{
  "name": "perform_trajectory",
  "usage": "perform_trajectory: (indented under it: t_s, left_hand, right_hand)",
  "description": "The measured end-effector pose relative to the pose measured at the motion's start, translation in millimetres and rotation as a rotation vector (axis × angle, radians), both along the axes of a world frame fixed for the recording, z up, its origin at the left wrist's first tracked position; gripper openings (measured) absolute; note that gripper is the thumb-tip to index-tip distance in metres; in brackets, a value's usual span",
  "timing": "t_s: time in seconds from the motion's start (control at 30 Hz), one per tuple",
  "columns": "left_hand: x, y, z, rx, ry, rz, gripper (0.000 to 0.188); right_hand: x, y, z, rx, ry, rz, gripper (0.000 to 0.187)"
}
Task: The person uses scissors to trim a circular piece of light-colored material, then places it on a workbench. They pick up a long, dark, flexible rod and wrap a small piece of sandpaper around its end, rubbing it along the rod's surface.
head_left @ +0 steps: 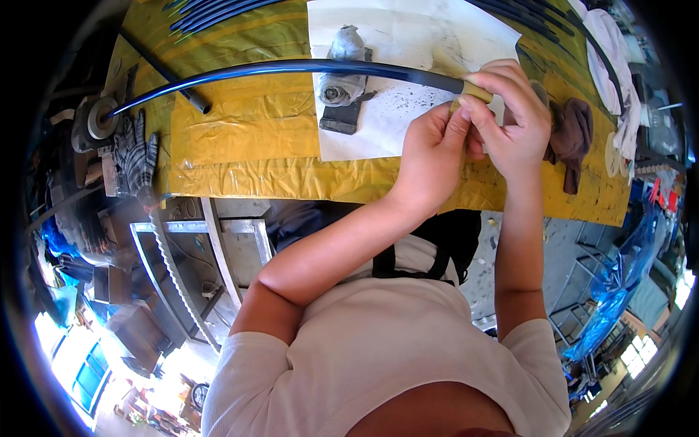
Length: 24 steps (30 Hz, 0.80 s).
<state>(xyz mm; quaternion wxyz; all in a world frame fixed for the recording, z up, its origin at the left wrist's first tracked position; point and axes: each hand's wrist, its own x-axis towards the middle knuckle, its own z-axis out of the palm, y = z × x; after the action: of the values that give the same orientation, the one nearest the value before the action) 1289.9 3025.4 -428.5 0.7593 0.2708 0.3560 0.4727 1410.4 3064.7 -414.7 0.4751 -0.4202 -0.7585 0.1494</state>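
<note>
A long, glossy dark blue rod stretches across the bench, with a dark grey section and a tan band at its right end. My right hand is closed around that tan end, thumb and fingers pressed on it. Just below, my left hand pinches thumb against finger close to the tan band; a small tan edge shows there, too little to name. Mid-length, the rod passes over a grey wrapped support on a dark base. Its far left tip meets a round, pale-centred disc.
A white sheet with dark specks lies on the yellow-covered bench. More blue rods lie along the back. A striped glove is at the left, a brown cloth at the right. A metal frame stands below the bench edge.
</note>
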Motion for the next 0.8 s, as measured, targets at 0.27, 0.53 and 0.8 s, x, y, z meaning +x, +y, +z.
perform_trajectory:
  t_s: [0.27, 0.53, 0.8]
  left_hand:
    - [2, 0, -3, 0.009, 0.013, 0.002, 0.025]
    - [-8, 0, 2, -0.023, 0.010, 0.015, 0.026]
    - [-23, 2, 4, -0.008, 0.015, 0.063, 0.028]
  right_hand:
    - [3, -1, 0, -0.004, 0.000, 0.014, 0.024]
    - [-8, 1, -1, 0.004, 0.014, 0.020, 0.025]
    - [-26, 10, -3, 0.050, 0.022, 0.058, 0.025]
